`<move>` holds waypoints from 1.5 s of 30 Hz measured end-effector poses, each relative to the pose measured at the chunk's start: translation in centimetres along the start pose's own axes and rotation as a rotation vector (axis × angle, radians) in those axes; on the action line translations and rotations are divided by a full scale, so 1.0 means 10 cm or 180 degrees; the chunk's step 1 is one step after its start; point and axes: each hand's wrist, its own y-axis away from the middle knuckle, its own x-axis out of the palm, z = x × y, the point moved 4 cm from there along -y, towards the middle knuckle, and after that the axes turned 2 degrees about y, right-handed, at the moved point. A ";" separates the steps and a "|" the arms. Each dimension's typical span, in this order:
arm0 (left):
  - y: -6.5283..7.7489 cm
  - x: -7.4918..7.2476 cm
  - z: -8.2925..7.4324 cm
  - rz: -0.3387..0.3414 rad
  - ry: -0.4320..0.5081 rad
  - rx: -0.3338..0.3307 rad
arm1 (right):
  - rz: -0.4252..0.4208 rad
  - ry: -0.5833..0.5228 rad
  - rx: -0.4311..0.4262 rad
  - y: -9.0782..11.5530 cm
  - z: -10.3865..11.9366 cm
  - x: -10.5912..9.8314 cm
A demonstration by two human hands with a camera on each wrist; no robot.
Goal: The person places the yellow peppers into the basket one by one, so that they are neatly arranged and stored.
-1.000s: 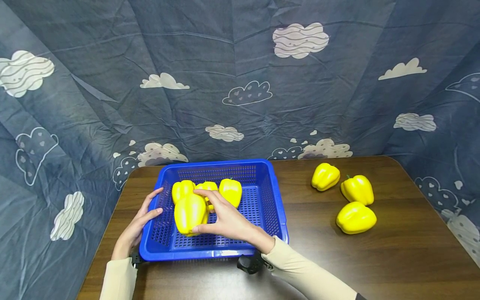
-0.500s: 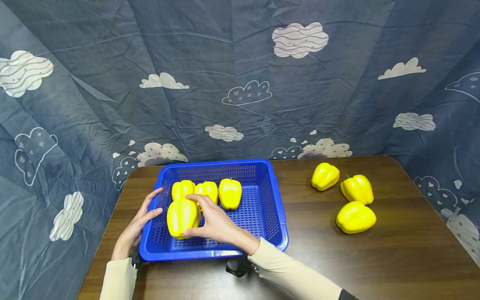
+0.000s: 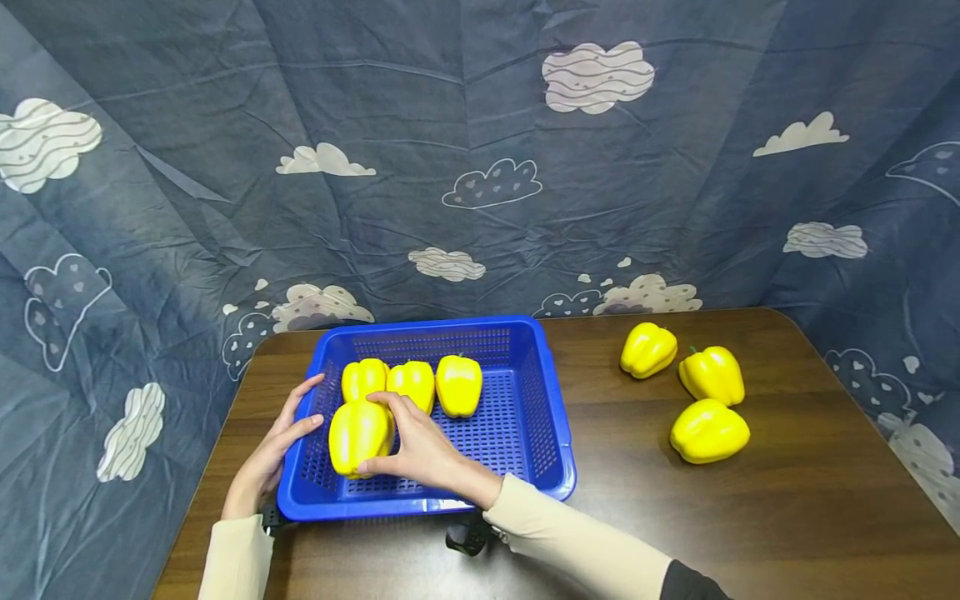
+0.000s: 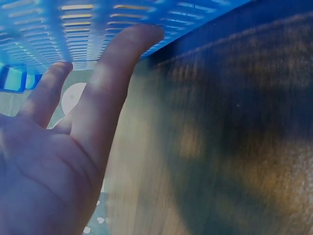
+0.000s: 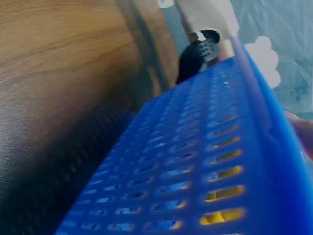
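My right hand [image 3: 427, 450] holds a yellow bell pepper [image 3: 356, 439] between thumb and fingers, inside the front left part of the blue basket [image 3: 555, 400]. Behind it in the basket lie three more yellow peppers: one at the left [image 3: 362, 379], a middle pepper [image 3: 416, 385] and a right-hand pepper [image 3: 459, 386]. My left hand [image 3: 272, 454] rests against the basket's left side, thumb and fingers extended. In the left wrist view its thumb [image 4: 110, 78] touches the slotted outer wall. The basket wall [image 5: 181, 161] hides the held pepper in the right wrist view; yellow shows through its slots.
Three yellow peppers lie on the table's right side: a rear pepper [image 3: 648, 350], a middle pepper [image 3: 712, 375] and a front pepper [image 3: 709, 431]. The brown wooden table [image 3: 600, 508] ends at a dark curtain [image 3: 495, 250] with cloud prints.
The right hand has moved left and slightly toward the front with its pepper, uncovering the middle pepper behind. The left hand stays at the basket's side.
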 end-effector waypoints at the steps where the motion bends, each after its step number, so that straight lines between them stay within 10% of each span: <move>1: 0.00 0.00 0.00 -0.0005 0.0000 -0.0005 | 0.0002 -0.0003 0.0010 0.00 0.00 0.01; 45: 0.02 0.01 0.00 0.0010 0.0082 -0.0055 | 0.0400 0.0401 0.0339 -0.07 -0.04 0.26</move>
